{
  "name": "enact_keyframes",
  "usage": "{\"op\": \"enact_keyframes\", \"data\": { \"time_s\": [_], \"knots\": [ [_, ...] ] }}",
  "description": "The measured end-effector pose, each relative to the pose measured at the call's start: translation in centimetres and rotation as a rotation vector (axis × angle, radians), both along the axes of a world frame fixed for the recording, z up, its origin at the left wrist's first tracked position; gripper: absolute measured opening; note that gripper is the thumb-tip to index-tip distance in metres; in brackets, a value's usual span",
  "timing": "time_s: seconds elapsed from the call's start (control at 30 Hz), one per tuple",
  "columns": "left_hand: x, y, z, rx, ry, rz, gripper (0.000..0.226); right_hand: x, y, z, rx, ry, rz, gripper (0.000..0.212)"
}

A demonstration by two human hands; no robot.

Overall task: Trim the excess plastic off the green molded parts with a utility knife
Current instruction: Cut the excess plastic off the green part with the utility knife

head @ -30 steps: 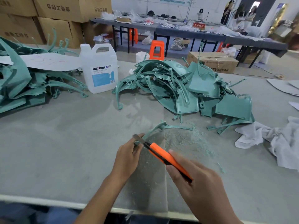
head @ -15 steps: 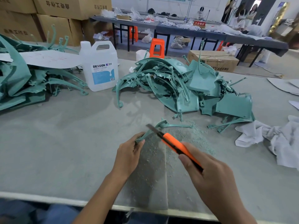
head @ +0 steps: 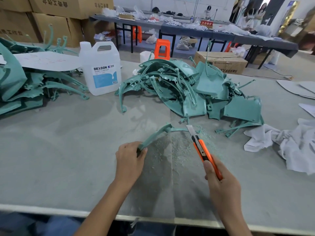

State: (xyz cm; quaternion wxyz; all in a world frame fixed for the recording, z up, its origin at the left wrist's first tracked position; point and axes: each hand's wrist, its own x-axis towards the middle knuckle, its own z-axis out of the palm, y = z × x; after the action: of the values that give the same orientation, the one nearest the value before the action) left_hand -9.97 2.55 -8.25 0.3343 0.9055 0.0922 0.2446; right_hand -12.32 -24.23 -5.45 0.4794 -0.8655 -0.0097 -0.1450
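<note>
A left hand [head: 130, 157] closes its grip on one end of a curved green part [head: 153, 136] above the grey surface [head: 68, 150]. The right hand [head: 221, 183] grips an orange knife [head: 202, 150], blade out. Shavings [head: 179, 145] suggest trimming is under way; the pile [head: 187, 91] beyond likely awaits.

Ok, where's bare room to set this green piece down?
Left of your left hand, the table lies bare up to the left pile and the jug. Crowded: shavings in the middle, the big pile behind, the white cloth at right.
</note>
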Motion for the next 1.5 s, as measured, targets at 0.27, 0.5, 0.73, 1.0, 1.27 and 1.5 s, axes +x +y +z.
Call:
{"op": "enact_keyframes", "data": {
  "time_s": [0.27,0.5,0.73,1.0,1.27,1.5],
  "knots": [
    [-0.6,2.7,5.4,-0.581,-0.252,0.140,0.021,-0.2,-0.3,-2.0,0.007,0.008,-0.034,0.027],
    [-2.6,6.1,18.0,-0.497,-0.610,0.074,0.008,-0.2,-0.4,-2.3,0.017,-0.002,-0.034,0.030],
    [-1.1,3.3,17.5,0.246,0.155,-0.229,0.013,-0.2,0.0,-1.6,-0.008,0.039,-0.047,0.013],
    [-0.1,2.8,11.3,0.316,0.396,-0.149,0.029,0.3,0.6,-1.6,-0.116,0.182,0.121,0.010],
    [-1.5,3.4,10.8,0.343,0.477,-0.244,0.023,1.5,5.4,1.4,-0.178,0.164,0.275,0.014],
    [-0.8,1.1,10.3,0.369,0.407,-0.178,0.023,1.0,5.5,4.2,0.075,0.061,0.313,0.014]
  ]
}}
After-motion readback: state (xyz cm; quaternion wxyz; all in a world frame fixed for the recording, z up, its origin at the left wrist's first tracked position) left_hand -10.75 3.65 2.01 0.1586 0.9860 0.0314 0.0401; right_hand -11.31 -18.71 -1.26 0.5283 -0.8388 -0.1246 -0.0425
